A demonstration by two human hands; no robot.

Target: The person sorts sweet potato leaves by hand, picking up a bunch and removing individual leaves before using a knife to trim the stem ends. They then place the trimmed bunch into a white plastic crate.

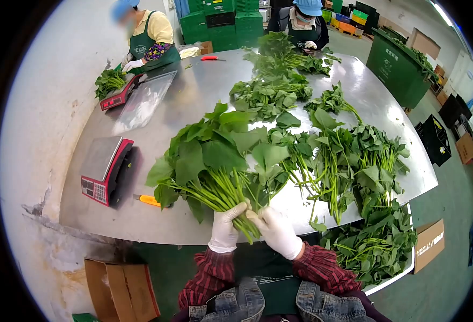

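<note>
A large bunch of leafy greens [215, 155] is held over the front edge of the metal table. My left hand [225, 229], in a white glove, is wrapped round its stems near the cut ends. Close beside it my gloved right hand [276, 229] has its fingers pressed together on a thin stem at the bunch's right side. To the right, more greens [349, 161] lie spread with stems toward me. A yellow-handled knife [149, 200] rests left of the bunch, partly under its leaves.
A red scale [106, 169] stands at the left on the metal table [107, 222]. Farther back are a plastic sheet [148, 102], a red knife [210, 58], another scale [119, 96] and two co-workers. A crate of greens [376, 247] is at right; cardboard boxes [122, 287] stand below.
</note>
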